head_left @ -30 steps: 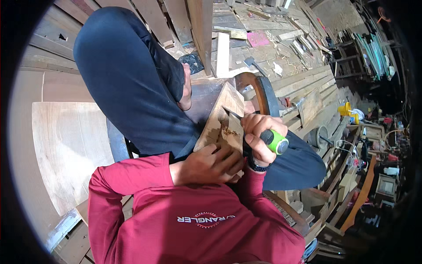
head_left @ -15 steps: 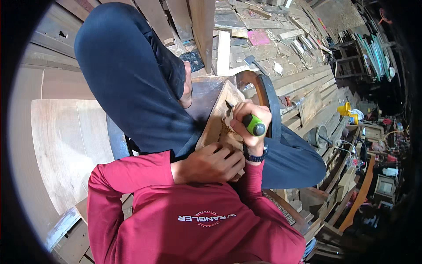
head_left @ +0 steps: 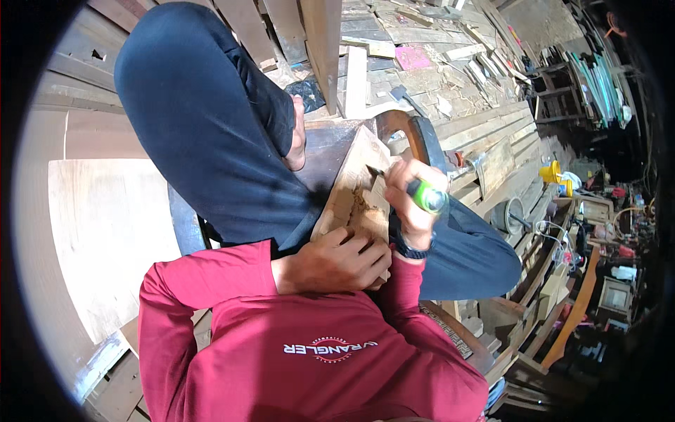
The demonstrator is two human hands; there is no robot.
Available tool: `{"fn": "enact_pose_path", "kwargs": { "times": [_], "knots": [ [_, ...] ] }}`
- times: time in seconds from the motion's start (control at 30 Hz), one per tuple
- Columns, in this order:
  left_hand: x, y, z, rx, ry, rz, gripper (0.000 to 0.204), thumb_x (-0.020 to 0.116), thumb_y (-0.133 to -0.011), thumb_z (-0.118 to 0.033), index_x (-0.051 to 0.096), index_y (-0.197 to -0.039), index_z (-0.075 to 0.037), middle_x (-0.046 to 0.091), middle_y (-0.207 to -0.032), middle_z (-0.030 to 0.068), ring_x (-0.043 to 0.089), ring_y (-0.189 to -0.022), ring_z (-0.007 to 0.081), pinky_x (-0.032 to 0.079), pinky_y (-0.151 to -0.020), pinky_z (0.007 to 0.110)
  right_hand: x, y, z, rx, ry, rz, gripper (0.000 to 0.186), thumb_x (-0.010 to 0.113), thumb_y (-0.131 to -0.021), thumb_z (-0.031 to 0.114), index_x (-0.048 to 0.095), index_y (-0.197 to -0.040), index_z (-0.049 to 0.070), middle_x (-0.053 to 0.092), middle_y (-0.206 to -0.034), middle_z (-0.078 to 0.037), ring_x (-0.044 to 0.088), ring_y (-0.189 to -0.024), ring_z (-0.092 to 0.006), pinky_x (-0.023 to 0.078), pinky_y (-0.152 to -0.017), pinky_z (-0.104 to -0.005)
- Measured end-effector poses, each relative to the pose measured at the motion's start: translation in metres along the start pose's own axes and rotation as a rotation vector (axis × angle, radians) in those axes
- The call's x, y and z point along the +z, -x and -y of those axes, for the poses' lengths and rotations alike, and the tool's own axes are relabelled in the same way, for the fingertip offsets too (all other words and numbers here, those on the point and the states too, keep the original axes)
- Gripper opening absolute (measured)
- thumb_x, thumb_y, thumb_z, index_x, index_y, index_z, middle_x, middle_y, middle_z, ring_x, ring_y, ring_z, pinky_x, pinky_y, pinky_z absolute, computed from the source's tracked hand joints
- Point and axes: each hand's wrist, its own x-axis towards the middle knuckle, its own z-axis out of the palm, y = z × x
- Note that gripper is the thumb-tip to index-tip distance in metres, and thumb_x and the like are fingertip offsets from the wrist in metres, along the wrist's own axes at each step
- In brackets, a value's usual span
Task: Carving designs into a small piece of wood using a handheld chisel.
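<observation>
A pale wooden block (head_left: 351,179) lies at a slant between my legs, with a rough carved hollow and brown shavings in its middle. My left hand (head_left: 341,261) is closed over the near end of the block, fingers curled on its top. My right hand (head_left: 416,190) grips a chisel (head_left: 426,197) with a green and black handle, its butt end up. The chisel's dark tip shows at the block's upper face, left of my knuckles. Whether the tip touches the wood I cannot tell.
Under the block is a dark wooden seat (head_left: 327,148) with a curved arm (head_left: 425,144) at its right. My bare foot (head_left: 297,137) rests close to the block's left. Wood offcuts (head_left: 357,81) and planks litter the floor ahead; a bucket (head_left: 506,214) stands to the right.
My right hand has shifted right and a little off the block with the chisel, uncovering the hollow and the shavings. My left hand has stayed put on the block.
</observation>
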Motion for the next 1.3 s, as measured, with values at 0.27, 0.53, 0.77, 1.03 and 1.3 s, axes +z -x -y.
{"fn": "enact_pose_path", "kwargs": {
  "times": [0.27, 0.53, 0.77, 1.03, 1.3],
  "knots": [
    [-0.003, 0.0, -0.001, -0.014, -0.002, -0.006, 0.027, 0.062, -0.094, -0.038, 0.072, -0.1, -0.014, 0.066, -0.098, -0.0015, 0.062, -0.085, 0.0129, 0.045, -0.067, 0.027, 0.004, -0.002, 0.004, 0.035, -0.183, -0.104, 0.018, 0.067, -0.062, -0.004, 0.05, -0.062, 0.004, 0.058, -0.06, -0.006, 0.054, -0.053, -0.0161, 0.043, -0.056, -0.0277],
    [0.003, -0.001, 0.002, -0.014, 0.026, -0.031, 0.027, 0.062, -0.094, -0.039, 0.072, -0.1, -0.014, 0.066, -0.095, -0.0004, 0.064, -0.088, 0.0143, 0.046, -0.069, 0.027, 0.006, 0.0, 0.01, -0.025, -0.293, -0.126, 0.013, 0.062, -0.07, -0.002, 0.05, -0.07, -0.001, 0.052, -0.064, -0.009, 0.043, -0.056, -0.0176, 0.037, -0.06, -0.0327],
    [0.0, 0.0, 0.0, -0.01, 0.016, 0.017, 0.026, 0.062, -0.094, -0.039, 0.072, -0.1, -0.015, 0.066, -0.096, 0.0005, 0.064, -0.089, 0.0158, 0.048, -0.067, 0.029, 0.004, 0.007, 0.017, -0.04, -0.299, -0.102, 0.015, 0.063, -0.07, -0.003, 0.048, -0.068, 0.0, 0.05, -0.063, -0.009, 0.041, -0.057, -0.0178, 0.035, -0.059, -0.034],
    [-0.004, -0.003, 0.004, 0.002, 0.025, -0.029, 0.025, 0.06, -0.095, -0.037, 0.071, -0.098, -0.014, 0.065, -0.096, 0.0007, 0.063, -0.085, 0.0152, 0.047, -0.067, 0.027, 0.006, 0.005, 0.025, -0.116, -0.267, -0.04, 0.021, 0.07, -0.065, -0.002, 0.05, -0.063, 0.003, 0.053, -0.058, -0.006, 0.051, -0.051, -0.0161, 0.041, -0.053, -0.0287],
    [-0.001, -0.001, 0.003, -0.031, 0.003, -0.084, 0.028, 0.06, -0.096, -0.04, 0.07, -0.098, -0.014, 0.065, -0.094, 0.0004, 0.063, -0.086, 0.0145, 0.048, -0.07, 0.028, 0.014, 0.003, 0.026, -0.164, -0.327, 0.021, 0.023, 0.072, -0.062, 0.001, 0.049, -0.061, 0.004, 0.053, -0.057, -0.005, 0.048, -0.05, -0.0144, 0.037, -0.051, -0.0285]
  ]
}}
